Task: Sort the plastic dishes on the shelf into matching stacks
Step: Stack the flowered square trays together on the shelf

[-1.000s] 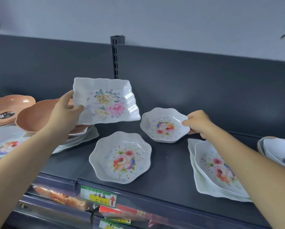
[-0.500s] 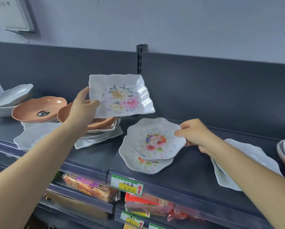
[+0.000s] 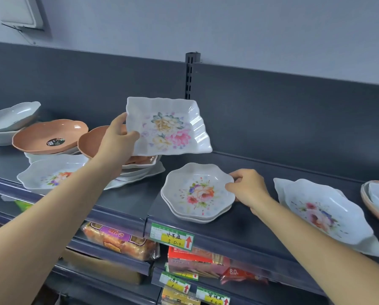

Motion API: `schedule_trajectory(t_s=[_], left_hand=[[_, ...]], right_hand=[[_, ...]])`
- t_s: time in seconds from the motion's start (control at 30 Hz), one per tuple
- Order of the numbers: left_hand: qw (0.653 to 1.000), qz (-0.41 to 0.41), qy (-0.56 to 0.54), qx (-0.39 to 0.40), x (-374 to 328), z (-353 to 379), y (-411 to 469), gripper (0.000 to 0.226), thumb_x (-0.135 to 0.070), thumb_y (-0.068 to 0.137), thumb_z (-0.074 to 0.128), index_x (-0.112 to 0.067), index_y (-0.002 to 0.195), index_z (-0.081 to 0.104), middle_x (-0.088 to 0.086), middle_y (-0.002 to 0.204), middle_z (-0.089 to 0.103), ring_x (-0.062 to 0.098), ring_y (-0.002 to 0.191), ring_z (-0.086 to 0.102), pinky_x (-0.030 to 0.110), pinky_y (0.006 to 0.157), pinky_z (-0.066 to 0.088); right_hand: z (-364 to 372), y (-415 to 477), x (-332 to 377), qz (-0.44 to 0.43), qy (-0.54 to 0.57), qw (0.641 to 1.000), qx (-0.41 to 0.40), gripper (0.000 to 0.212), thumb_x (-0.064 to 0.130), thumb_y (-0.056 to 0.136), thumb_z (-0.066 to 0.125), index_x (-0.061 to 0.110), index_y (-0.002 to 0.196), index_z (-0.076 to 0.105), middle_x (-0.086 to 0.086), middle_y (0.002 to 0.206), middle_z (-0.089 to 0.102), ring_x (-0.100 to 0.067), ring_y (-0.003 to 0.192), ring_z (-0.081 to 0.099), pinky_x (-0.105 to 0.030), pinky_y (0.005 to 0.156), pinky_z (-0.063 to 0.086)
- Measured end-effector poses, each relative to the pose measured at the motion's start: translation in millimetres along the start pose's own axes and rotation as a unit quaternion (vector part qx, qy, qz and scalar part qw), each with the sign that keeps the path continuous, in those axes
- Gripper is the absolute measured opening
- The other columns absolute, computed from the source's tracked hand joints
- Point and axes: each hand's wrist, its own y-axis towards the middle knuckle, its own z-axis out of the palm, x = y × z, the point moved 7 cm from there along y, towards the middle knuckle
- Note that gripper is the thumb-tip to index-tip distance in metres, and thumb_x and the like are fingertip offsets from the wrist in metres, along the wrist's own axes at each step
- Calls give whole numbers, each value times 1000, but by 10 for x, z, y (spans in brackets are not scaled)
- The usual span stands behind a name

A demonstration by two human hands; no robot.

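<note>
Head view, and both hands are busy. The right hand (image 3: 248,190) pinches the rim of the top scalloped dish (image 3: 197,190), thumb and curled fingers on its 3 o'clock edge, so the dish lies at 9 o'clock from the hand. It looks nested on a matching floral dish, the pair sitting near the front of the shelf (image 3: 239,230). To do this well, I'd turn the top dish until the scallops line up, press it flush, and only then let go. Up at 12 o'clock from that pair, the left hand (image 3: 115,137) grips the rectangular dish (image 3: 168,126) by its left edge, thumb on top and fingers underneath. The dish reaches out to 3 o'clock from the hand, tilted toward the camera and held in the air above the mixed pile (image 3: 140,170). Whether a matching dish sits in that pile, I cannot tell. The oval dishes (image 3: 322,214) wait at 3 o'clock, well apart.
</note>
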Motion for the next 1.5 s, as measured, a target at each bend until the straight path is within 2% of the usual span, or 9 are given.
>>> schedule_trajectory(t_s=[0.17,0.37,0.53,0.73,1.0,1.1,1.17,1.27,1.5], left_hand=[[1000,4,-3,1,-2,90,-2,54,-12,89,48,-33,139,43,2,110,63,25,105,63,44,92,53],[999,11,-21,35,-61,347,-59,51,-9,92,46,-35,135,44,5,109,64,18,88,67,24,53,52],[995,8,-53,83,-68,725,-141,45,-7,93,43,-30,131,48,3,98,64,21,78,69,29,55,58],[986,0,-71,149,-65,1311,-263,47,-9,95,45,-31,137,45,-8,101,64,20,93,67,32,65,55],[976,16,-65,205,-140,1808,-423,47,-5,95,42,-32,133,49,-14,103,64,15,93,66,32,63,54],[975,10,-61,211,-123,1894,-445,48,-7,95,44,-33,135,47,-12,106,64,18,95,67,34,65,54],[976,6,-58,210,-109,1920,-455,48,-8,95,44,-33,136,46,-10,106,64,19,94,67,34,64,54],[976,5,-50,210,-102,1943,-477,47,-7,95,43,-33,135,46,-10,105,64,17,91,67,31,60,54],[974,2,-44,221,-98,2003,-516,48,-6,95,42,-34,133,47,-4,111,65,18,92,68,29,58,56]], right_hand=[[68,-110,-29,-40,-32,999,0,27,5,84,58,12,107,71,9,71,55,-15,71,55,-23,58,46],[-120,-224,40,-94,-35,994,-37,39,37,90,59,16,123,63,-3,104,58,-14,91,52,-28,81,43],[-766,-302,-111,-103,12,988,-115,28,34,91,59,13,105,70,12,78,54,-18,99,56,-32,89,46],[-1679,-374,-782,-29,-22,976,-213,27,31,88,62,15,109,68,3,100,60,-18,104,58,-33,93,45],[-2051,-464,-1587,60,-59,977,-194,50,23,85,68,5,130,56,-12,121,61,-19,97,57,-28,88,43],[-2026,-415,-1662,84,-87,979,-167,16,18,80,68,12,95,64,-7,77,62,-21,77,53,-28,67,35],[-1993,-360,-1649,88,-116,977,-156,29,12,75,66,14,60,41,-3,54,37,-18,58,31,-30,55,23],[-1985,-306,-1558,78,-173,969,-157,47,3,72,61,15,48,22,-2,52,20,-16,52,18,-30,49,14],[-1981,-230,-1614,109,-136,972,-156,45,-8,65,49,18,46,18,-1,53,14,-20,59,19,-28,54,14]])
